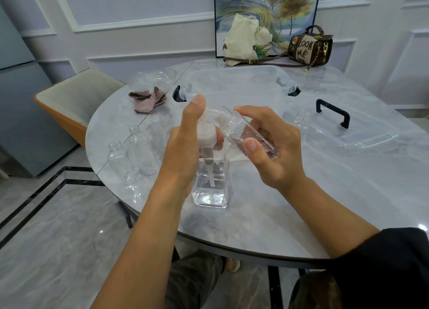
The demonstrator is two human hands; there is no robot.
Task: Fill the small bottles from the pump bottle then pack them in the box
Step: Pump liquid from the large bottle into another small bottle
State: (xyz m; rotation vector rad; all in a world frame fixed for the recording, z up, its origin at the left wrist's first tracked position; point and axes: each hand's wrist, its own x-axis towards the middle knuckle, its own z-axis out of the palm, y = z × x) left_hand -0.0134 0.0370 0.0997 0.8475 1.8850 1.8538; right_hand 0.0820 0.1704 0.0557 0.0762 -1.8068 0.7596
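- Gripped pump bottle (210, 188) round the neck with left hand (185, 143), thumb on top.
- Pinched tilted small bottle (241, 132) in right hand (274, 153), at two o'clock of the pump.

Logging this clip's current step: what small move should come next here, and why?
Probably press the pump down. The left hand grips the pump bottle with its thumb on the pump top. The right hand holds a small bottle tilted, its open mouth at the spout. The small bottle looks far from full, so it likely needs filling.
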